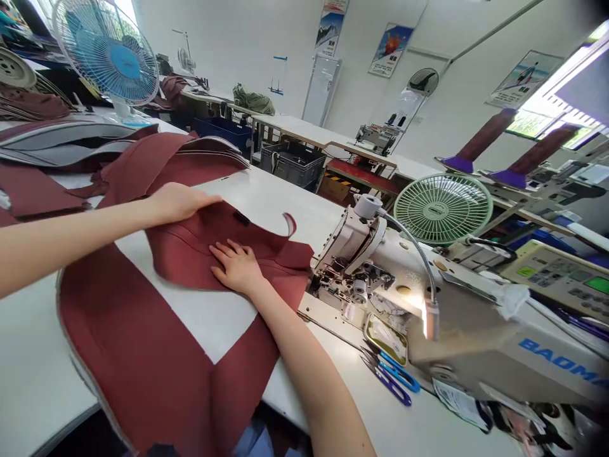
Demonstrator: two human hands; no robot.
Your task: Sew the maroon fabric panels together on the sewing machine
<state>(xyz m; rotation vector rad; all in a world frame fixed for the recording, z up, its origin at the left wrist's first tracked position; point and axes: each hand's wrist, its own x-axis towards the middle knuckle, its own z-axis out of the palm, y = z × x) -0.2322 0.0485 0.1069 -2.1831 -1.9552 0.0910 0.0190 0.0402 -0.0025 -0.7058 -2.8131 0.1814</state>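
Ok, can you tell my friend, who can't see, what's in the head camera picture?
A person's left hand holds an edge of red-brown cloth while the right hand lies flat on it, beside a sewing machine with its lamp lit. Two snips lie nearby; a blue fan and a green fan stand farther back.

Your maroon material (143,324) looks matt and finely smooth, like soft leather or dense cloth, with a pale, fuzzier edge, and the white tabletop (266,190) under it is smooth with a slight sheen. Beside it you have a sewing machine (394,254) of glossy painted metal with bare, shiny metal working parts, 2 snips (402,376) with metal blades and smooth plastic-looking handles, and a plastic-looking control box (561,273). Beyond, you see a green plastic-looking fan (442,209), matt thread cones (488,139) on smooth purple bases, and a grey plastic crate (290,171).
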